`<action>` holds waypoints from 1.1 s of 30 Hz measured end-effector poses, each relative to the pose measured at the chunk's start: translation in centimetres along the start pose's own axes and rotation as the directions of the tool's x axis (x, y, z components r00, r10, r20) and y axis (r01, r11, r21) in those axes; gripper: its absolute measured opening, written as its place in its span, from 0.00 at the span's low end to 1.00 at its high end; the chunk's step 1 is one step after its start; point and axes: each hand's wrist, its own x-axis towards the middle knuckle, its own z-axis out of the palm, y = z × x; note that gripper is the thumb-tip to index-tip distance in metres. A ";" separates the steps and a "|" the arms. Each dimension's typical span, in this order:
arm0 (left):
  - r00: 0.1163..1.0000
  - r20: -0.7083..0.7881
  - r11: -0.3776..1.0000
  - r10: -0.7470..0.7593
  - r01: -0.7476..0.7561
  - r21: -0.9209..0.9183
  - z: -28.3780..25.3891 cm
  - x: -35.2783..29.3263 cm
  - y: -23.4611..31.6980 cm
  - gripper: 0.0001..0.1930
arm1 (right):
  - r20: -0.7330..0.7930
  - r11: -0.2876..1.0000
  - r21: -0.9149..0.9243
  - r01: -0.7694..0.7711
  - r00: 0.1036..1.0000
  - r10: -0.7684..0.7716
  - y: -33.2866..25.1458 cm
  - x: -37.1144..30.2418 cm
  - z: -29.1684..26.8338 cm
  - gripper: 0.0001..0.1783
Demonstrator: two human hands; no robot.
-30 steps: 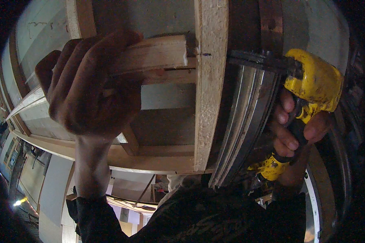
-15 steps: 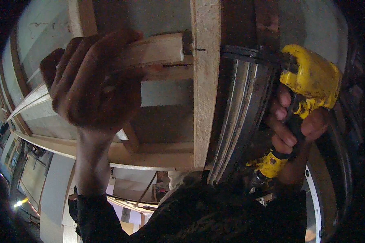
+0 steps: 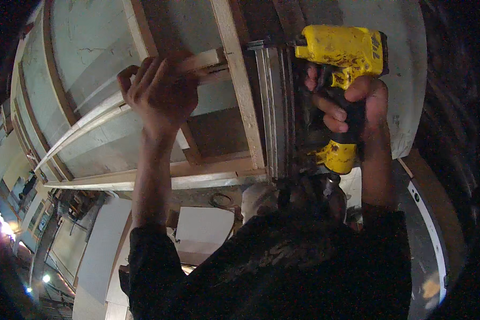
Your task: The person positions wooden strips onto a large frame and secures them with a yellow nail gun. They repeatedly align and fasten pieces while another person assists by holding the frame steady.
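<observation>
My right hand [image 3: 372,104] is wrapped round the dark grip of a yellow, scuffed nail gun [image 3: 344,50]. The gun's long metal magazine [image 3: 271,112] stands along the right side of a pale upright wooden strip [image 3: 241,85], the nose end near its upper part. On the other side, my left hand [image 3: 165,98] is closed round a short wooden batten [image 3: 204,60], whose right end meets or nearly meets the upright strip. Part of the batten is hidden under my fingers. Whether the gun's nose touches the strip I cannot tell.
A large wooden frame backed by greyish panels [image 3: 90,48] spreads over the upper left, crossed by several battens. Its lower rail [image 3: 208,173] runs near my forearms. White boards [image 3: 204,229] lie below it. A long white level-like bar [image 3: 429,234] stands at the lower right.
My view has drawn back and shifted, so more of the frame shows. The nail gun has turned to sit more level, with its magazine straighter beside the upright strip. Both hands keep their holds.
</observation>
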 end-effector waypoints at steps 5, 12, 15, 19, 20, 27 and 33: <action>1.000 0.001 1.000 0.000 0.000 -0.007 0.4 -0.1 -0.2 0.18 | -0.043 0.997 -0.067 0.045 0.998 -0.048 -0.4 -0.7 -0.1 0.37; 0.999 0.007 0.999 0.048 -0.048 -0.002 0.0 0.2 0.1 0.18 | -0.099 0.999 -0.019 -0.029 0.995 0.027 -1.1 -1.2 0.4 0.37; 0.997 0.071 1.000 0.013 -0.014 0.020 -0.3 0.2 0.4 0.18 | -0.113 0.999 -0.049 -0.020 0.993 0.014 -1.4 -1.4 0.4 0.39; 0.997 0.073 0.999 -0.028 0.026 0.020 -0.2 0.2 0.5 0.19 | -0.081 0.996 -0.013 -0.090 0.993 0.089 -1.7 -1.4 -0.2 0.37; 0.998 0.066 1.000 -0.017 0.016 0.014 -0.1 0.2 0.5 0.19 | -0.060 0.996 -0.006 -0.091 0.994 0.090 -1.7 -1.4 -0.4 0.37; 0.993 0.120 1.000 -0.016 0.015 0.010 -0.7 0.6 0.6 0.20 | 0.026 0.984 0.103 -0.144 0.990 0.142 -1.4 -1.3 -1.5 0.38; 0.995 0.098 1.000 -0.027 0.027 -0.006 -0.4 0.6 0.7 0.19 | 0.053 0.968 0.186 -0.169 0.985 0.162 -1.0 -1.3 -1.9 0.38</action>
